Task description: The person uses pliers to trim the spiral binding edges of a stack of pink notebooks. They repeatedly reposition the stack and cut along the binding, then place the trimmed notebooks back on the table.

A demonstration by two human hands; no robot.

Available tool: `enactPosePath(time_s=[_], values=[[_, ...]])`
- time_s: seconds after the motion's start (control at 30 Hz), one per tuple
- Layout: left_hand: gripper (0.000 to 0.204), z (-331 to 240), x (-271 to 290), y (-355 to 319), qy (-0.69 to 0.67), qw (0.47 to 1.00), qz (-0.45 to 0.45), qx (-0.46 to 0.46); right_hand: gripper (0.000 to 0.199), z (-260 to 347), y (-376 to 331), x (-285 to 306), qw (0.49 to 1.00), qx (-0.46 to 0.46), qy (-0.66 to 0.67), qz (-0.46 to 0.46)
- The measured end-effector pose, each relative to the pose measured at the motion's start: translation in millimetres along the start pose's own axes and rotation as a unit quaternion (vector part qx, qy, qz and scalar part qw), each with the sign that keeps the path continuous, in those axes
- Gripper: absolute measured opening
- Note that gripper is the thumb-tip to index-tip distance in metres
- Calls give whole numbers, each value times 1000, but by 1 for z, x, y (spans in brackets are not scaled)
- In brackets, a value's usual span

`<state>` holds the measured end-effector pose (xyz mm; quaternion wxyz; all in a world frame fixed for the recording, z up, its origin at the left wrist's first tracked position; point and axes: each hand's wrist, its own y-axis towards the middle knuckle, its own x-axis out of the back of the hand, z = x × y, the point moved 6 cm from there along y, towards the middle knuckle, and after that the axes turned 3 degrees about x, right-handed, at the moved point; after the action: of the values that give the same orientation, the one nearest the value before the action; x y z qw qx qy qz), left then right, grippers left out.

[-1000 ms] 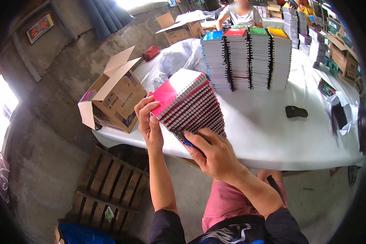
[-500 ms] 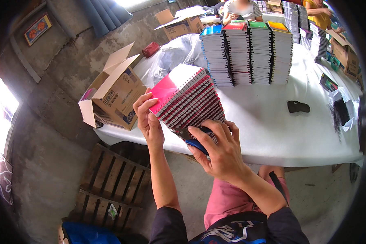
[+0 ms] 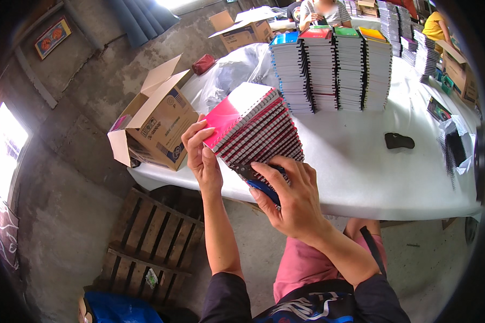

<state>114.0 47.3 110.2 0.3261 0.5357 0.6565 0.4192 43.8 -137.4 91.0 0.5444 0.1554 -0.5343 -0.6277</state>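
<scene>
A: Gripping status? B: Both hands, left hand (image 3: 202,156) and right hand (image 3: 288,196), stayed clamped on the tilted stack of spiral-bound notebooks (image 3: 256,132), raised slightly nearer over the white table's (image 3: 355,172) front edge.

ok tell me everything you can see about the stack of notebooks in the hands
The stack of spiral notebooks is a tilted bundle of many thin books with black wire bindings along the near edge and white page edges. The top cover is pink to red and glossy; a blue cover shows at the bottom. It is held over the white table's near edge. The left hand grips its left side, the right hand supports the lower end.
</scene>
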Motion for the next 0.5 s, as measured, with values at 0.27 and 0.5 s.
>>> enactPosePath(time_s=[0.27, 0.5], values=[[41, 0, 0, -1, -1, 1000, -13, 6, 37, 2, -6, -6, 999, -28, -22, 8], [43, 0, -1, 0, 4, 1000, -6, -6, 36, 3, -6, -6, 1000, -21, -20, 7]])
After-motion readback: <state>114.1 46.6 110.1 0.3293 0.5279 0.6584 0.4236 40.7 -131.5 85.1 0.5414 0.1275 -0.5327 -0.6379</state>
